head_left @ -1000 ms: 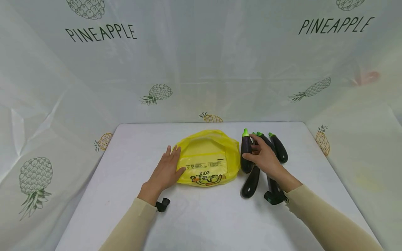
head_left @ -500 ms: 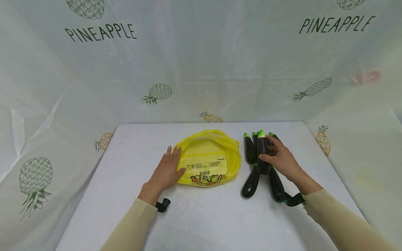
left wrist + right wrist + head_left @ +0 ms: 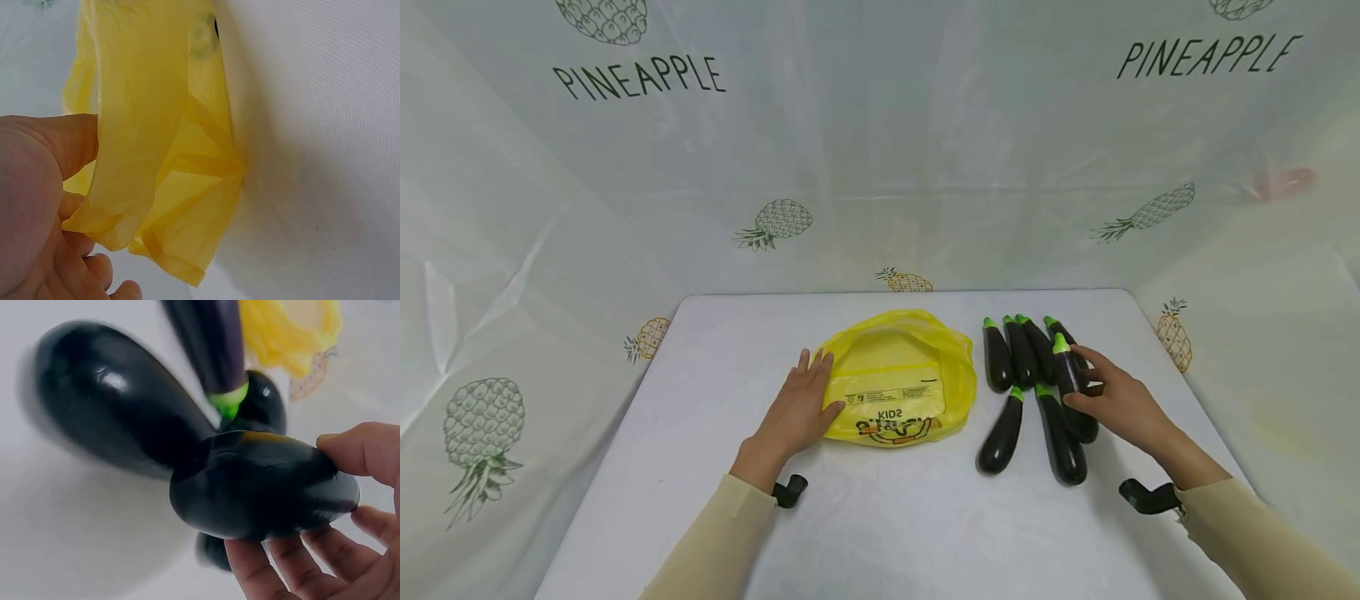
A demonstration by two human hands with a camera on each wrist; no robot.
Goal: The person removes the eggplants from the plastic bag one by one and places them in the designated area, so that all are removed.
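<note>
My right hand (image 3: pixel 1123 406) grips an eggplant (image 3: pixel 1066 371), its green stem end pointing away, above the other eggplants on the right of the table. In the right wrist view, thumb and fingertips hold this dark eggplant (image 3: pixel 262 487) from opposite sides. Several more glossy eggplants lie beneath and beside it, including one (image 3: pixel 1000 437) nearer the front. A yellow plastic bag (image 3: pixel 891 383) stands at the middle, its mouth spread. My left hand (image 3: pixel 797 404) rests at the bag's left side with fingers extended. In the left wrist view, the yellow plastic (image 3: pixel 137 125) hides the thumb tip.
The white table (image 3: pixel 880 533) reaches back to a pale curtain (image 3: pixel 880 167) printed with pineapples, which hangs behind and at both sides. Black straps with mounts sit on both wrists.
My right hand has carried the eggplant rightward from beside the bag, over the other eggplants, and a little toward me. The left hand and the bag have stayed put.
</note>
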